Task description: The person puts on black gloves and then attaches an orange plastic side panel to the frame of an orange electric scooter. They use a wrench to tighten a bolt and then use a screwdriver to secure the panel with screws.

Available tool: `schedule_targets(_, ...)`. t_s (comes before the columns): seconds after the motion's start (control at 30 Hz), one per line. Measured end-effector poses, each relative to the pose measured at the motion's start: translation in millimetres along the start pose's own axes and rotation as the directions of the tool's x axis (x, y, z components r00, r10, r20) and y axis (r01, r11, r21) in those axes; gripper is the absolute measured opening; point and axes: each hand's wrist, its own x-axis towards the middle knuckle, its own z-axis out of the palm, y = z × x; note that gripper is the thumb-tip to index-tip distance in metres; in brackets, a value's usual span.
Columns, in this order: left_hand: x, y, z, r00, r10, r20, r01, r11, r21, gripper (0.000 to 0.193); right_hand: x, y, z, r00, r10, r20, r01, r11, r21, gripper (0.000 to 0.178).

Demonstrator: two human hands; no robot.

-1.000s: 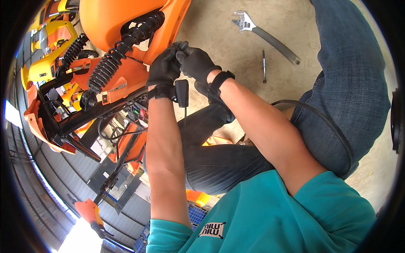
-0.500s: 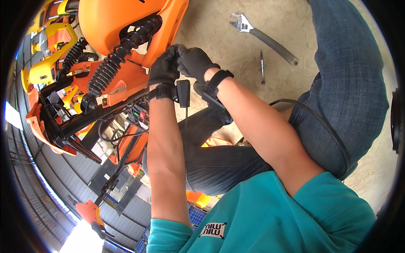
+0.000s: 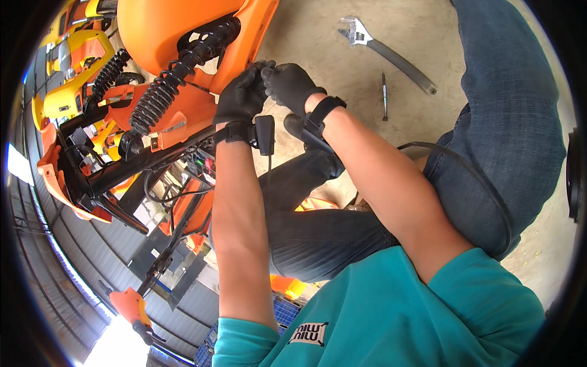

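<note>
My left hand, in a black glove, is against the lower edge of an orange body panel. Its fingers are curled closed, and what they grip, if anything, is hidden. Close beside it, my right hand, gloved the same way, has its fingers bent in toward the left fingertips. Whatever lies in the right fingers is too small or covered to make out. A black coil-spring shock absorber slants across the orange vehicle frame, left of my hands.
An adjustable wrench lies on the concrete floor at upper right, with a thin screwdriver-like tool below it. A dark cable runs past my right arm over a jeans-clad leg. More yellow and orange vehicles stand at left.
My right hand has shifted slightly right, widening the gap to my left hand a little. Both hands stay at the panel's edge. The whole view has drifted slightly.
</note>
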Motion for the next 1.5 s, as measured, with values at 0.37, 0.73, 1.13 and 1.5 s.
schedule_targets(0.37,26.9,-4.4,-36.6,0.996,-0.028,0.09,0.028,1.0,-0.002,0.026,-5.1,-9.3,10.4,0.951,-0.233,-0.201,0.128,0.893,-0.431,0.032)
schedule_targets(0.73,13.2,-6.4,-25.1,0.999,0.035,0.039,-0.033,0.998,-0.058,0.026,5.3,-1.0,4.8,0.982,-0.132,-0.137,0.131,0.991,-0.015,0.028)
schedule_targets(1.13,33.4,-9.8,-45.6,1.0,-0.007,0.028,0.007,1.0,0.02,0.023,-8.8,-9.0,9.9,0.944,-0.187,-0.271,0.112,0.956,-0.27,0.031)
schedule_targets(1.5,16.6,-10.1,-26.3,1.0,0.025,0.008,-0.025,0.999,-0.032,0.03,-3.8,-5.3,3.6,0.996,0.076,-0.04,-0.066,0.976,0.206,0.032)
